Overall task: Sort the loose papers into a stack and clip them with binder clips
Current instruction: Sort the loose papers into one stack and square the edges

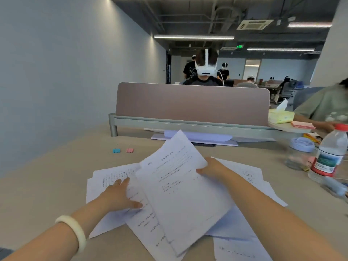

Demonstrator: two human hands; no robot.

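Note:
Loose white printed papers (105, 183) lie spread and overlapping on the beige desk (47, 178). My right hand (211, 169) grips the right edge of a sheet (180, 185) tilted up above the others. My left hand (120, 194) lies flat with straight fingers on the papers at the left, beside the lifted sheet. A blue binder clip (116, 150) and a pink binder clip (129, 150) sit side by side on the desk beyond the papers, apart from both hands.
A water bottle (329, 155) with a red cap stands at the right, next to a lidded glass jar (299, 153). A desk divider (192, 104) closes the far edge, with a lilac folder (195, 138) at its foot. A tissue pack (280, 115) and another person's arm are at far right.

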